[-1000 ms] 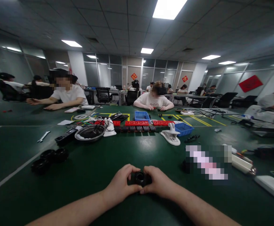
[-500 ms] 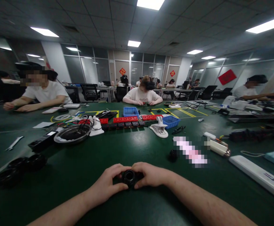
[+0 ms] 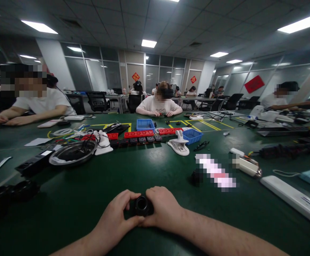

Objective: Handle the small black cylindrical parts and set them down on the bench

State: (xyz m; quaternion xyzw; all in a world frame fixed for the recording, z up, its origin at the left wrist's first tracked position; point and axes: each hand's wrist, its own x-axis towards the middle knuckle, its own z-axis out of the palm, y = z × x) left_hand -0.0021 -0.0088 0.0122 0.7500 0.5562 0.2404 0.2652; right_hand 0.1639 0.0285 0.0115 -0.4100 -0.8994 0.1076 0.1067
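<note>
I have my left hand (image 3: 116,218) and right hand (image 3: 164,211) clamped together on a small black ring-shaped part (image 3: 141,205), low over the green table (image 3: 96,199). Farther out lie a metal bowl (image 3: 72,153) and red strips (image 3: 139,134).

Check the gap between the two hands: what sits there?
In the head view, a small black ring-shaped part sits between the left hand and the right hand, both gripping it just above the green table.
</note>
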